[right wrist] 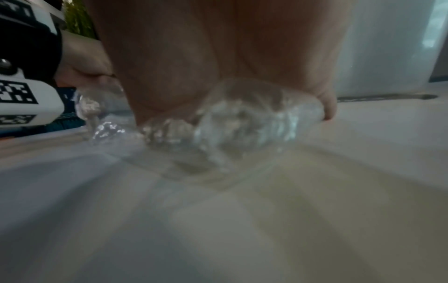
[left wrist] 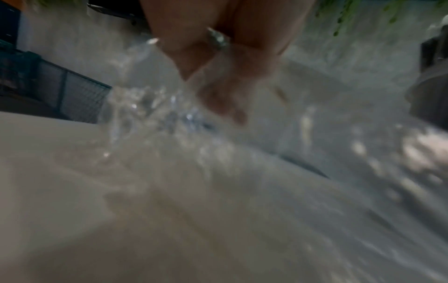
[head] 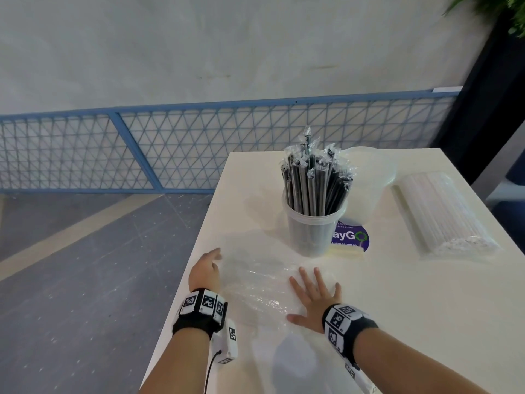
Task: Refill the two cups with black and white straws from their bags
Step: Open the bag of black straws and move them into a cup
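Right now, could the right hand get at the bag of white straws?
Probably yes: the right hand lies flat on the empty bag, and bare table separates it from the white-straw bag.

Black wrapped straws point(head: 312, 183) in clear plastic cup point(head: 312, 234); white straws in clear bag point(head: 446, 214); white table point(head: 397, 308); purple round sticker point(head: 352, 237), green ring; black-white checker-tagged wristbands point(head: 203, 308); blue mesh fence point(head: 170, 146)

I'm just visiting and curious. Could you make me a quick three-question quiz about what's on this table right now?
1. True or false: the front cup holds black straws.
2. Which hand lies flat on the empty bag: A left, B right?
3. Fill in: the white straws are in their ____.

Key: 1 true. 2 B, the right hand; the left hand is at the bag's edge. 3 bag.
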